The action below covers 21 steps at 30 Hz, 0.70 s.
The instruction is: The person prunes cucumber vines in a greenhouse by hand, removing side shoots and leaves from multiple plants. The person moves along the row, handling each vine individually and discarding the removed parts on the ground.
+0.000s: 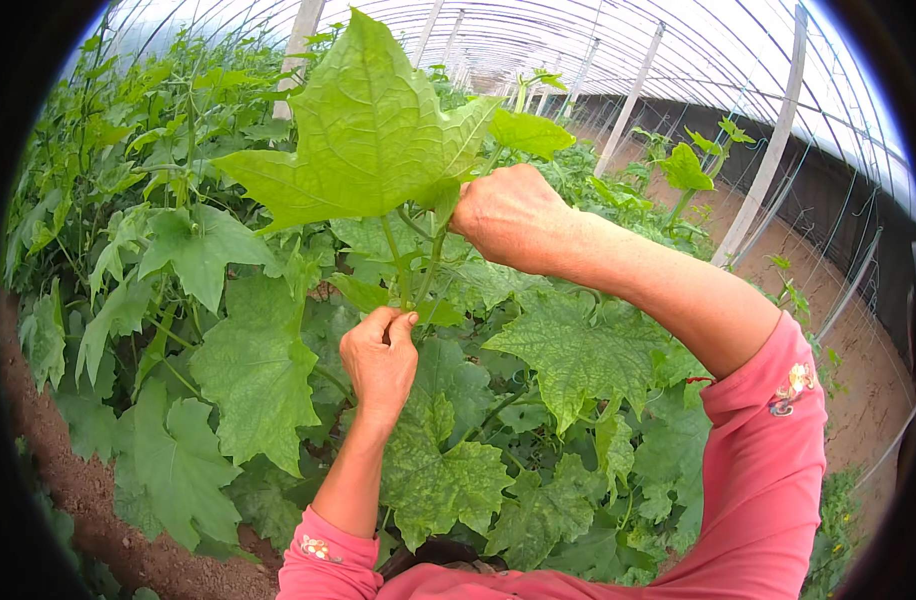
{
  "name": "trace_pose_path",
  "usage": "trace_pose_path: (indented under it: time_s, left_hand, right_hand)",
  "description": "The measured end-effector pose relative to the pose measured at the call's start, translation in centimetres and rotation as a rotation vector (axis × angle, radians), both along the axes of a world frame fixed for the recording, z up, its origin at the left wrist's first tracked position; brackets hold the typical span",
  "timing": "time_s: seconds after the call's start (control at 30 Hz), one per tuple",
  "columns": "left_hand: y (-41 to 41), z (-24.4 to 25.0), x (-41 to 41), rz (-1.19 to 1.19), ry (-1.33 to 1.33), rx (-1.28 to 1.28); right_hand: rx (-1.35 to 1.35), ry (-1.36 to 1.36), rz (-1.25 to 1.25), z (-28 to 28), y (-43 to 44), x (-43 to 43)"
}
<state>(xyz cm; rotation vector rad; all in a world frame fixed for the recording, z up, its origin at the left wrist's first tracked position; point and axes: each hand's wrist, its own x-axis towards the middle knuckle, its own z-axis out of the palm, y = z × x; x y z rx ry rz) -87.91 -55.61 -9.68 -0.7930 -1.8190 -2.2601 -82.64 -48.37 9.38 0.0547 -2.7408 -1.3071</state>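
My left hand [380, 360] pinches a green vine stem [405, 289] low down between thumb and fingers, where a leaf stalk joins it. Higher and to the right, my right hand [512, 217] is curled around the upper part of the same plant, just beside a large bright green lobed leaf [375, 135]. Its fingertips are hidden behind the hand and foliage, so what exactly they grip cannot be told. A smaller young leaf [533, 133] and a shoot tip [540, 79] rise above the right hand. Broad, yellow-mottled leaves [585, 352] spread below.
Dense climbing vines [127, 172] fill the left side. Concrete posts [769, 142] and thin strings stand at the right, under the greenhouse's arched frame [578, 37]. Bare soil shows at the lower left [127, 540] and beyond the plants at right, near a dark side wall [825, 169].
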Motion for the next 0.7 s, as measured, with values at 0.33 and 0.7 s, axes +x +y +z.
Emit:
trace_pose_path:
  time_s: [0.33,0.7]
  left_hand:
    - [-0.6,-0.3,-0.1,0.086,0.092,-0.013]
    - [0.0,-0.1,1.0,0.145,0.113,0.020]
  right_hand:
    - [0.090,0.208,0.176,-0.3,0.4,-1.6]
    - [0.066,0.649,0.069,6.3,0.9,-3.9]
